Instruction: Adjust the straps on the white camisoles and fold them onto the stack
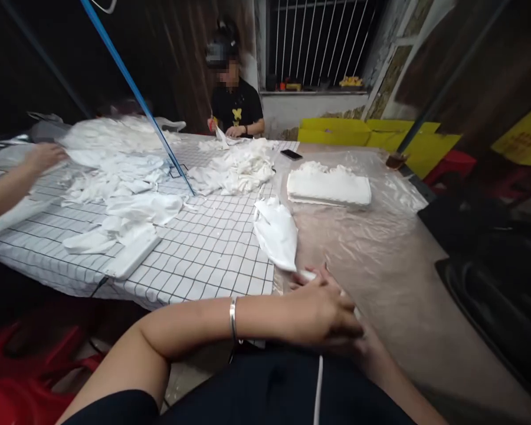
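My left hand [323, 310], with a silver bracelet [233, 319] on its wrist, reaches across to the right, its fingers curled closed. What lies inside those fingers is hidden. Mostly behind it, my right hand [327, 276] has its fingers closed around the narrow tail of a white cloth piece [277, 233]. The wide, puffed part of this cloth lies on the table beyond my hands, at the edge of the checked cover. Just past it sits a neat stack of white cloth pieces [330, 184].
Loose white cloth heaps [236, 168] cover much of the checked tablecloth [203, 254]. A blue pole [133, 88] rises from the table, near a phone [291, 154]. One co-worker [236, 106] sits opposite; another person's hand [46, 156] reaches in left. Yellow panels [336, 131] stand behind.
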Demonstrator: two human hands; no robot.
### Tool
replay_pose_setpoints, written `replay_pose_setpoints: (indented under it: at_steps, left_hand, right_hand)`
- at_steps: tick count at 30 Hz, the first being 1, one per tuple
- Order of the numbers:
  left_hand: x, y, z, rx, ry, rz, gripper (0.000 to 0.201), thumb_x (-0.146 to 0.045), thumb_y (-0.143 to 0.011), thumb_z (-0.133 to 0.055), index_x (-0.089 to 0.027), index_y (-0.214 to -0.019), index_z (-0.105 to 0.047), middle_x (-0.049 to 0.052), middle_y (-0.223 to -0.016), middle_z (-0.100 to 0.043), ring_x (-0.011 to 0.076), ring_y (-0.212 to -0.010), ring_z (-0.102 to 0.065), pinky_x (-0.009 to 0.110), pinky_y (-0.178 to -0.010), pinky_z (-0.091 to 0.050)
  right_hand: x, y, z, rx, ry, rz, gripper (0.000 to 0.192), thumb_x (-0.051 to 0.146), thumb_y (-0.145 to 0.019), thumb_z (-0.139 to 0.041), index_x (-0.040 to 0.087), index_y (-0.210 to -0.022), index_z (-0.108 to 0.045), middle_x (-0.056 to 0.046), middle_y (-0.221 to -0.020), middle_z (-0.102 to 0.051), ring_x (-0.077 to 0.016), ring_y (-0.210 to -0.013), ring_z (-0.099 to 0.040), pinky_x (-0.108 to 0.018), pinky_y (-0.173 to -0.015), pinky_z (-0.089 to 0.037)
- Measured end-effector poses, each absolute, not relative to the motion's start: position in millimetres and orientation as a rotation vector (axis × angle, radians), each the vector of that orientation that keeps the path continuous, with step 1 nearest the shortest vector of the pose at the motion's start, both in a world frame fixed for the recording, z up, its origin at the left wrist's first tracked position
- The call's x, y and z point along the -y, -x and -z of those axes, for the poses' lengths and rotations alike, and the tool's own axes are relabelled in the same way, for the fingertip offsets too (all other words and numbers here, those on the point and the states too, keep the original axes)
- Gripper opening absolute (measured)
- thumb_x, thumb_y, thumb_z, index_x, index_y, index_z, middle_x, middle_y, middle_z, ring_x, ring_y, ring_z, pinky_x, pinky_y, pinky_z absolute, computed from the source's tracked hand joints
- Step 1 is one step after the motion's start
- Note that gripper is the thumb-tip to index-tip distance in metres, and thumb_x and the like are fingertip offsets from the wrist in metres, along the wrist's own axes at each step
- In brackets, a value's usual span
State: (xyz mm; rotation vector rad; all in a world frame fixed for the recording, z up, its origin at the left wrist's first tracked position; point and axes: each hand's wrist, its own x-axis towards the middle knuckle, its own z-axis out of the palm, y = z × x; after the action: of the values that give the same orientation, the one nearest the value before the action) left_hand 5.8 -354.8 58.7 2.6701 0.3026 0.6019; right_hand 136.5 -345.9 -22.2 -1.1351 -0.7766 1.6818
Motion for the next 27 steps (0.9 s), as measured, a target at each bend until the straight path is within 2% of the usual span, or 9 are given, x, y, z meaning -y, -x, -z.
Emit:
replay_pose_setpoints:
  at_steps: [1,3,7,10,13,18,22,24,27]
  left_hand:
    - [369,-10,-38,-0.307,-2.704,-0.479,0.010,-0.027,-0.084,-0.067,-0.017,-0.082,-0.069,0.010,-0.092,-0.071,0.0252,-0.094,-0.064,0.040,-0.092,-0.046]
    - [388,-2,-10,-0.386,-2.605,-0.392,0.014,-0.031,-0.085,-0.066,-0.018,-0.089,-0.071,0.009,-0.097,-0.072,0.0239,-0.097,-0.064,0.038,-0.096,-0.045]
    - [369,47,-3,-0.828,-2.207,-0.567,0.018,-0.028,-0.092,-0.056,-0.016,-0.093,-0.069,0.005,-0.087,-0.070,0.0146,-0.080,-0.065,0.024,-0.073,-0.049]
    - [320,73,-8,-1.338,-2.089,-0.755,0.014,-0.022,-0.088,-0.055,-0.016,-0.082,-0.067,0.004,-0.080,-0.069,0.0154,-0.073,-0.062,0.025,-0.066,-0.046]
    - [271,73,-6,-1.729,-2.131,-0.804,0.014,-0.021,-0.086,-0.055,-0.017,-0.077,-0.065,0.005,-0.081,-0.068,0.0182,-0.074,-0.061,0.028,-0.067,-0.045]
    - [254,62,12,-1.614,-2.481,-0.390,0.017,-0.026,-0.088,-0.055,-0.016,-0.084,-0.068,0.009,-0.095,-0.067,0.0232,-0.090,-0.060,0.036,-0.081,-0.043]
    - [276,78,25,-1.522,-2.533,-0.244,0.024,-0.035,-0.090,-0.052,-0.019,-0.093,-0.070,0.009,-0.105,-0.066,0.0261,-0.099,-0.057,0.041,-0.085,-0.038]
    - [285,84,25,-1.445,-2.523,-0.247,0.027,-0.037,-0.092,-0.049,-0.021,-0.093,-0.071,0.007,-0.102,-0.067,0.0251,-0.097,-0.056,0.041,-0.085,-0.036]
    - [292,83,16,-1.392,-2.491,-0.180,0.034,-0.037,-0.093,-0.045,-0.020,-0.080,-0.071,0.007,-0.088,-0.070,0.0234,-0.089,-0.058,0.041,-0.084,-0.034]
  right_hand:
    - [351,-136,26,0.735,1.153,-1.728,0.035,0.054,-0.074,-0.064,0.025,-0.093,-0.059,-0.006,-0.085,-0.069,-0.0280,-0.084,-0.069,-0.041,-0.068,-0.057]
    - [362,-147,33,0.687,1.195,-1.801,0.037,0.046,-0.071,-0.071,0.025,-0.097,-0.055,-0.004,-0.087,-0.069,-0.0215,-0.075,-0.068,-0.035,-0.065,-0.057]
    - [372,-181,39,0.943,1.335,-1.712,0.050,0.035,-0.062,-0.080,0.023,-0.101,-0.053,0.001,-0.076,-0.062,-0.0138,-0.060,-0.059,-0.025,-0.052,-0.047]
    - [352,-180,38,1.312,1.494,-1.241,0.032,0.038,-0.066,-0.073,0.020,-0.088,-0.058,0.000,-0.074,-0.060,-0.0146,-0.061,-0.055,-0.027,-0.057,-0.045]
    - [312,-150,32,1.671,1.585,-0.689,0.016,0.034,-0.073,-0.066,0.020,-0.076,-0.058,-0.003,-0.078,-0.062,-0.0158,-0.068,-0.054,-0.028,-0.066,-0.043]
    - [271,-116,22,2.152,1.724,-0.531,0.014,0.022,-0.069,-0.068,0.019,-0.065,-0.055,-0.004,-0.078,-0.062,-0.0164,-0.070,-0.054,-0.025,-0.063,-0.037]
    - [282,-149,26,1.988,1.680,-0.426,0.012,0.013,-0.069,-0.055,0.019,-0.059,-0.051,-0.003,-0.071,-0.059,-0.0146,-0.068,-0.053,-0.024,-0.063,-0.037]
    - [292,-170,27,1.814,1.658,-0.374,0.011,0.017,-0.067,-0.054,0.020,-0.058,-0.049,-0.002,-0.068,-0.058,-0.0148,-0.064,-0.051,-0.025,-0.062,-0.038]
    - [306,-190,27,1.635,1.643,-0.344,0.010,0.024,-0.065,-0.052,0.022,-0.056,-0.048,-0.001,-0.063,-0.055,-0.0151,-0.060,-0.048,-0.026,-0.061,-0.039]
